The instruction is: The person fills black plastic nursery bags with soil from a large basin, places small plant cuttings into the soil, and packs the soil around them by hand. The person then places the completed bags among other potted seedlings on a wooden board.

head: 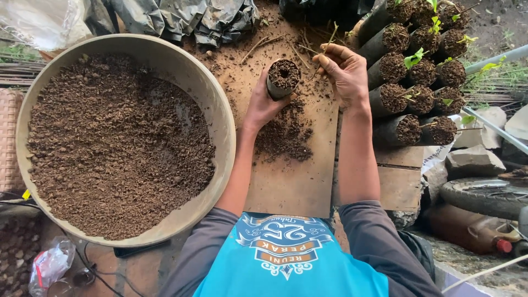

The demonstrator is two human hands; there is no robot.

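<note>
Soil-filled black nursery bag (282,78) sits tilted on the wooden board (291,181) just above a spill of loose soil (285,135), left hand (263,104) wrapped around it, right hand (345,74) pinching a thin green cutting (330,34) beside it, big soil basin (214,104) at left.

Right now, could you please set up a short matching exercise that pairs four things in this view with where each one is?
Things:
1. Large round basin of soil
2. Small soil-filled grow bag
3. Thin cutting
4. Planted grow bags in rows

Places:
A. Pinched in the right hand
B. Far left of the board
C. Stacked at the right
D. Gripped in the left hand

Pairs: 1-B, 2-D, 3-A, 4-C
</note>
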